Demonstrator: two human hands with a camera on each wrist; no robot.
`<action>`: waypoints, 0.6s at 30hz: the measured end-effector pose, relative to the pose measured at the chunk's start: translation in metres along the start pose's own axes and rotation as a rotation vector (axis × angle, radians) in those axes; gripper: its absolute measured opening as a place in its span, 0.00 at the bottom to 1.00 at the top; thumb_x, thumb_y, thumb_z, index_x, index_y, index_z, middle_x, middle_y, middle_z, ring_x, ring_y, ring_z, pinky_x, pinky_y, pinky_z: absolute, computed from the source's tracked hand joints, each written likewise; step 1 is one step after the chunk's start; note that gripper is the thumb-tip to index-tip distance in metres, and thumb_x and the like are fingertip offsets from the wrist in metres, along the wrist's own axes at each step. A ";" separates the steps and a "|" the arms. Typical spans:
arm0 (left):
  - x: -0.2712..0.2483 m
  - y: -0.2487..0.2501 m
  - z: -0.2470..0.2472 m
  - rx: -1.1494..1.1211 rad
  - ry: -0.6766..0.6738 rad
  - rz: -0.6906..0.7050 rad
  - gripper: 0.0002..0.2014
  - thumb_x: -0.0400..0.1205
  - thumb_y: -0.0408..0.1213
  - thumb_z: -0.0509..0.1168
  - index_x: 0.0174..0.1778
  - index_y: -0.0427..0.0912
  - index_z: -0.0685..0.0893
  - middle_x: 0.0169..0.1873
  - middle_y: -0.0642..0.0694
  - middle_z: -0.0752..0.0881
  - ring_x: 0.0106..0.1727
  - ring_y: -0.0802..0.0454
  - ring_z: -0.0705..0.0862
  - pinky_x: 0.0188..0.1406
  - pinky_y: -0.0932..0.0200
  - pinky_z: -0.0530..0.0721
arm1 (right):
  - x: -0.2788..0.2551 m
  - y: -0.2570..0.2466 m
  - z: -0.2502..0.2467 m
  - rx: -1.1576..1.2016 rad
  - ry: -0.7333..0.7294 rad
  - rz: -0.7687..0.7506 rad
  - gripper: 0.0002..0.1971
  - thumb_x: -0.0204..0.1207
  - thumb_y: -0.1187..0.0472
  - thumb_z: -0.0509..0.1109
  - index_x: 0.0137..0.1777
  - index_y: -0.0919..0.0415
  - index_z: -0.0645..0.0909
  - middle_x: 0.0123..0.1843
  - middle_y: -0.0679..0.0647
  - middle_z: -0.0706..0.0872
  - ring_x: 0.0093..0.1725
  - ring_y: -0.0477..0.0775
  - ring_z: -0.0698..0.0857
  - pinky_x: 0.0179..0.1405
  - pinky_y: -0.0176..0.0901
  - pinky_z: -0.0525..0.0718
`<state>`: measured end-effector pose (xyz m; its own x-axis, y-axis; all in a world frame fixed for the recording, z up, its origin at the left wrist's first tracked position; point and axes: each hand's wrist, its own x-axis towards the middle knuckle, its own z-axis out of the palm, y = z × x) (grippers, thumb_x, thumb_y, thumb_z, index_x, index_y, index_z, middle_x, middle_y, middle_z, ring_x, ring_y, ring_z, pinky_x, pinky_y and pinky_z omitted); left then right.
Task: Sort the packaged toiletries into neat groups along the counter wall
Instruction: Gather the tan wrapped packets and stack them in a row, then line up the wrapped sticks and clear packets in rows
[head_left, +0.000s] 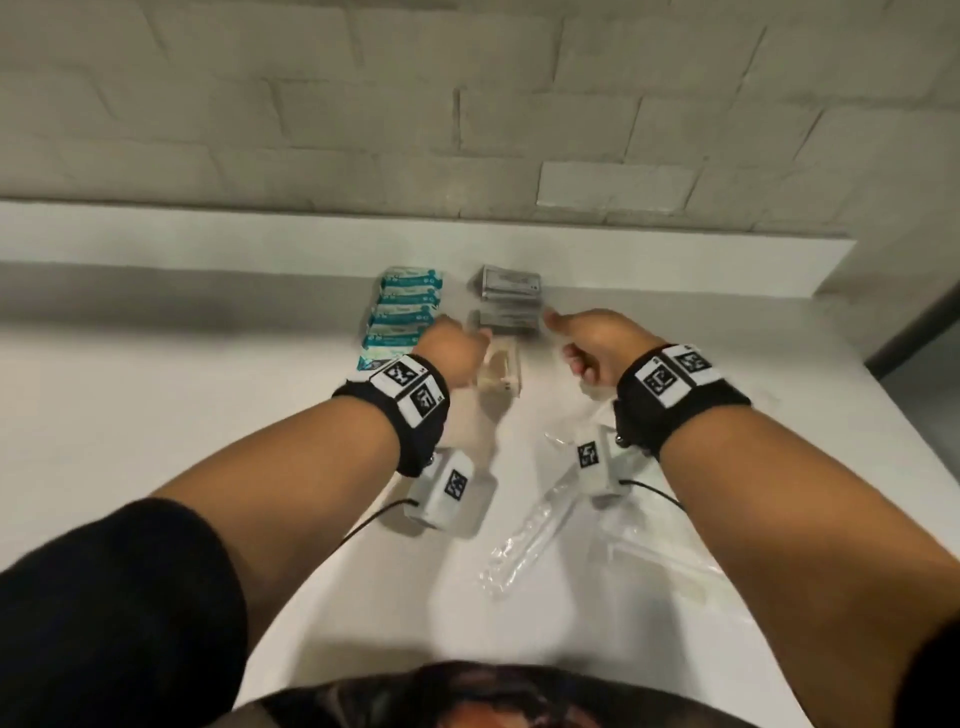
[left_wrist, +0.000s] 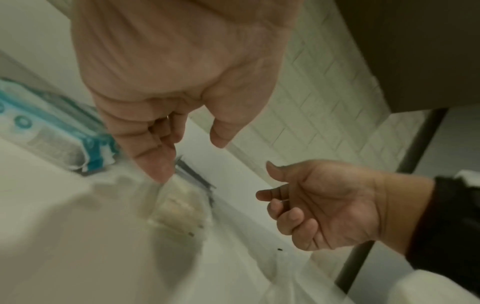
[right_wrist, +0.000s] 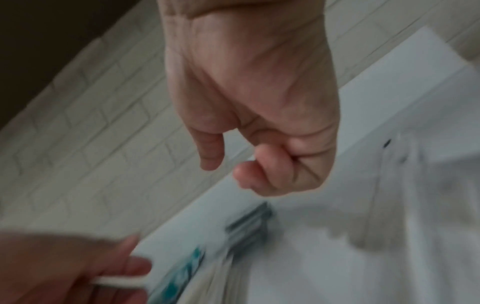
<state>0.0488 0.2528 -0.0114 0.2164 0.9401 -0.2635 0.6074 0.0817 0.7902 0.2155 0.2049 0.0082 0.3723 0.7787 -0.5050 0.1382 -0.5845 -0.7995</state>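
Observation:
A row of teal packets (head_left: 405, 317) and a stack of grey packets (head_left: 509, 293) lie side by side near the counter wall. In front of the grey ones sits a blurred clear packet with beige contents (head_left: 503, 371). My left hand (head_left: 462, 343) hovers over it, fingers loosely curled and thumb apart (left_wrist: 187, 156); one fingertip (left_wrist: 159, 174) reaches the packet's top edge (left_wrist: 179, 205). My right hand (head_left: 566, 338) hangs just right of the grey stack, fingers loosely curled, nothing in it (right_wrist: 226, 166). Long clear-wrapped packages (head_left: 524, 535) lie under my right forearm.
The white counter (head_left: 156, 415) ends at a low white ledge (head_left: 208, 234) below a tiled wall (head_left: 363, 104). Its right edge (head_left: 878, 395) drops off beside a dark vertical strip. More clear wrappers (head_left: 670, 566) lie at the near right. A dark cabinet hangs above (left_wrist: 415, 51).

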 end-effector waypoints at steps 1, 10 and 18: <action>-0.008 0.003 -0.004 -0.017 -0.002 0.013 0.18 0.84 0.44 0.62 0.61 0.32 0.77 0.49 0.32 0.84 0.54 0.33 0.88 0.53 0.42 0.88 | -0.004 -0.003 -0.017 0.028 -0.008 -0.021 0.16 0.78 0.45 0.69 0.44 0.58 0.75 0.30 0.51 0.71 0.23 0.47 0.67 0.21 0.38 0.60; -0.109 0.011 0.026 0.709 -0.508 0.120 0.22 0.82 0.54 0.61 0.51 0.37 0.87 0.40 0.43 0.88 0.40 0.47 0.85 0.39 0.57 0.82 | -0.045 0.043 -0.111 -0.308 -0.004 -0.205 0.08 0.82 0.59 0.65 0.55 0.61 0.81 0.44 0.58 0.85 0.33 0.52 0.82 0.31 0.41 0.72; -0.148 0.010 0.074 0.714 -0.318 0.040 0.34 0.76 0.51 0.71 0.73 0.39 0.68 0.65 0.44 0.80 0.62 0.45 0.81 0.55 0.56 0.80 | -0.088 0.088 -0.152 -0.856 -0.197 -0.251 0.06 0.76 0.59 0.72 0.51 0.56 0.85 0.45 0.53 0.90 0.39 0.48 0.86 0.39 0.42 0.80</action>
<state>0.0788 0.0898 -0.0056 0.3912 0.7892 -0.4733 0.9159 -0.2838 0.2838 0.3347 0.0497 0.0318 0.0866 0.8848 -0.4578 0.8570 -0.3005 -0.4187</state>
